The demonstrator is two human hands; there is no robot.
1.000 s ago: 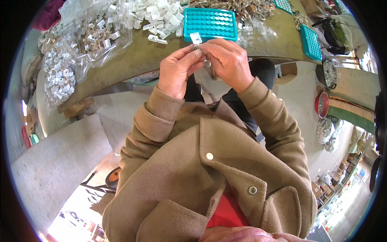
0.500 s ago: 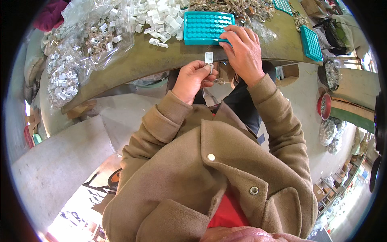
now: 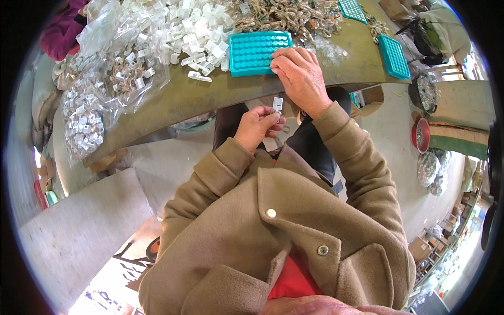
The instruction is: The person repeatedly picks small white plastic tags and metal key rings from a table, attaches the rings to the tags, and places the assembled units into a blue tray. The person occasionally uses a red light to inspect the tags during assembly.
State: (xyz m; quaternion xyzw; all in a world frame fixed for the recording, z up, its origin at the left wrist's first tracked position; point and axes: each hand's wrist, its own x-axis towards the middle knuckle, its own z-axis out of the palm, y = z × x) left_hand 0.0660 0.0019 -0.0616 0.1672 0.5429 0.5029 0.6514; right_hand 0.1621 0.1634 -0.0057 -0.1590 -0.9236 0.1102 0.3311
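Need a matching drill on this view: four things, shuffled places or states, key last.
1. Left hand
2. Right hand
3. Loose white pieces
4. Red basin

A. Heaped left of the front teal tray
B. In the picture's right part
C. Holding a small white piece
D. At the front teal tray's right side

Pairs: 1-C, 2-D, 3-A, 4-B

Lower end of white plastic piece (image 3: 277, 103) hidden by left fingers (image 3: 269, 121), white heap (image 3: 197, 31) cut off above
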